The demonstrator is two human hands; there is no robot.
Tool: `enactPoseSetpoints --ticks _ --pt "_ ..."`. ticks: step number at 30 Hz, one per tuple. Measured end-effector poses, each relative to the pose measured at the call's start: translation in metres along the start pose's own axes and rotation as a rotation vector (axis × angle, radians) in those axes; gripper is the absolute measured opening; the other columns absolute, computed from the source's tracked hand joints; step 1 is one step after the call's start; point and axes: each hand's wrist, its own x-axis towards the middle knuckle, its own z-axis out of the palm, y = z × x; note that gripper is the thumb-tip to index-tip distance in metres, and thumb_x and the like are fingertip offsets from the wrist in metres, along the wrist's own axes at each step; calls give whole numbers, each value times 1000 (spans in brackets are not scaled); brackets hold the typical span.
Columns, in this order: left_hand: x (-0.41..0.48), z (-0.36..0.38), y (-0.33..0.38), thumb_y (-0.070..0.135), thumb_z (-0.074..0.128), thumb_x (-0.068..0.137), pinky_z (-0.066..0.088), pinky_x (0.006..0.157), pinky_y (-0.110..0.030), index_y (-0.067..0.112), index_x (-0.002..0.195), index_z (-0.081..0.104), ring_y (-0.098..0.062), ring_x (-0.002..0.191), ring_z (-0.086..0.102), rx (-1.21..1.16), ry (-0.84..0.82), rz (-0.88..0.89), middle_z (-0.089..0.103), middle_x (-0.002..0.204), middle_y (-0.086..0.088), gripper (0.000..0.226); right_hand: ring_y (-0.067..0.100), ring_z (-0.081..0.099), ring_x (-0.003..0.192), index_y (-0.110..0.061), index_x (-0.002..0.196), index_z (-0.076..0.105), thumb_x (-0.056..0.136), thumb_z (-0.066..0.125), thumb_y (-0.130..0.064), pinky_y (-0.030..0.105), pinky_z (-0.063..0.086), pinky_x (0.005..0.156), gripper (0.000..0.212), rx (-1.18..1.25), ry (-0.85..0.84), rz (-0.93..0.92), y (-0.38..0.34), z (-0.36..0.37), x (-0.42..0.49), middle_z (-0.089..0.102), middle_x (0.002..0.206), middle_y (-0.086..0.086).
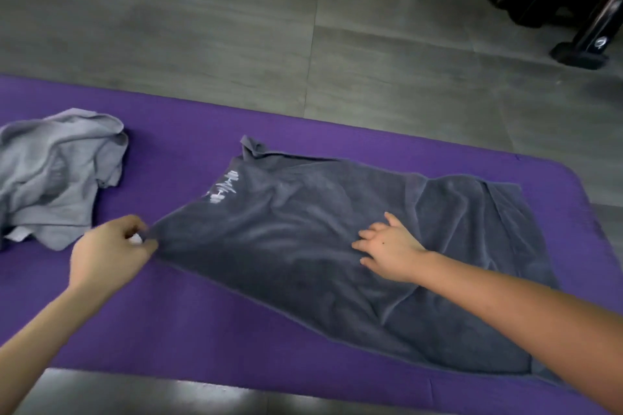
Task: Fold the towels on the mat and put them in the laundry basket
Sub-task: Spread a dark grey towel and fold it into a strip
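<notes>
A dark grey towel (303, 246) is spread, wrinkled and unfolded, across a purple mat (168, 320) laid on the floor. Its near left corner is pinched between the thumb and curled fingers (133, 222) of the left hand (108, 253), and from that pinch the cloth is drawn out to the right and away. The right hand (391, 251) is laid palm down on the middle of the same towel, its fingers (392, 221) straight and spread, pressed flat against the pile. The bulk of the towel is found between the two sets of fingers and beyond the right ones, with its far right end creased and its near edge running under the right forearm. White lettering (222, 189) is seen on the towel just beyond the pinching fingers, near the far left corner, which is turned up. A light grey towel (57, 175) is bunched in a heap on the mat to the left of the left fingers, close to them but apart. A grey tiled floor (236, 27) is seen past the mat, with a black stand (586, 37) at the far right.
</notes>
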Motion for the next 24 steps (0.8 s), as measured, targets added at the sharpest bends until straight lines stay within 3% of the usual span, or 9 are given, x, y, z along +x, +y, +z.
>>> enactPoseSetpoints --ticks 1,3,5,7,9,11,16,20,24 --pt "-1 -10 -15 22 70 73 37 56 -31 23 66 59 -25 66 55 120 -137 33 61 64 1 13 24 52 113 -24 121 61 89 52 -37 52 20 110 35 -66 45 -18 -8 -3 12 61 117 0" --pt "6 -26 -37 37 65 69 42 61 -28 26 61 56 -9 67 57 410 -602 120 59 64 10 17 24 63 73 -20 73 71 57 79 -31 47 46 82 21 -138 126 30 -24 -22 31 67 72 0" --pt "24 -33 -45 45 60 70 44 69 -21 33 64 59 -1 70 57 522 -924 178 60 70 15 13 25 62 65 -18 63 67 54 80 -27 39 45 71 18 -72 186 132 -34 -37 51 66 65 2" --pt "51 -23 -42 37 58 80 46 74 -25 28 80 66 -12 79 62 433 -744 230 66 83 8 12 25 60 96 -17 94 67 85 55 -24 35 36 87 16 22 233 219 -41 -47 74 68 98 4" --pt "87 3 -32 21 55 86 47 77 -33 14 96 67 -30 88 62 291 -289 223 66 99 -11 17 24 54 111 -17 112 60 95 41 -26 33 32 94 27 59 307 254 -41 -52 98 63 115 2" --pt "119 29 -15 13 59 83 46 86 -42 13 118 61 -39 101 55 296 -46 289 59 112 -18 35 24 51 115 -17 120 55 97 41 -30 35 33 97 30 83 359 275 -41 -59 121 60 122 2" --pt "186 72 12 15 66 82 38 97 -45 27 132 53 -34 122 41 325 -134 583 47 134 -12 53 26 49 116 -18 129 49 99 40 -28 35 35 96 33 166 394 373 -32 -66 175 58 125 3" --pt "208 81 16 7 72 76 37 100 -38 14 100 73 -34 119 49 158 -201 766 60 121 -12 26 26 46 115 -21 130 50 96 48 -29 36 34 94 34 222 359 380 -16 -59 211 56 123 4" --pt "198 39 19 24 79 69 29 101 -13 20 78 71 -13 125 49 -158 -375 629 66 114 3 13 23 49 105 -26 106 65 91 56 -32 34 30 86 19 208 429 323 -1 -55 208 63 106 -1"
